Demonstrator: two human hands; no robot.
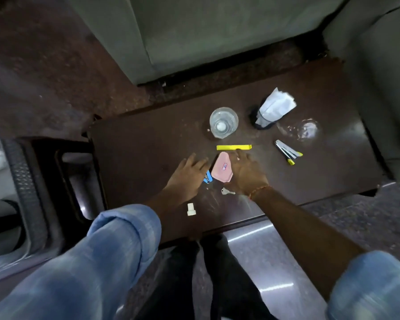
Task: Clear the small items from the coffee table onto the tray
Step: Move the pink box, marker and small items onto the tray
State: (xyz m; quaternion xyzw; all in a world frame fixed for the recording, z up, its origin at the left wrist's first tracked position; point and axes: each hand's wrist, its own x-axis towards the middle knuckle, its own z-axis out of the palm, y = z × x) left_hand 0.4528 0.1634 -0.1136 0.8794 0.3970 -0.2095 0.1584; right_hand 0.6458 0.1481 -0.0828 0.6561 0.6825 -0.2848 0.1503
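Observation:
A pink soap-shaped case [222, 167] lies in the middle of the dark brown coffee table [136, 146]. My left hand [188, 174] rests flat just left of it, fingers spread, partly over a small blue item [207, 177]. My right hand [246, 173] lies flat against the case's right side, fingers apart. A yellow strip [234, 147] lies just beyond the case. A silver key [226, 191] sits near my right wrist. A small white plastic piece [191, 209] lies near the front edge. A silver and yellow stapler [287, 153] lies to the right. No tray is in view.
A glass of water [223, 122] stands behind the yellow strip. A dark holder with white tissue [272, 110] and a clear glass [308, 131] stand at the back right. Grey sofa cushions [194, 38] lie beyond the table. A dark side table [56, 172] stands to the left.

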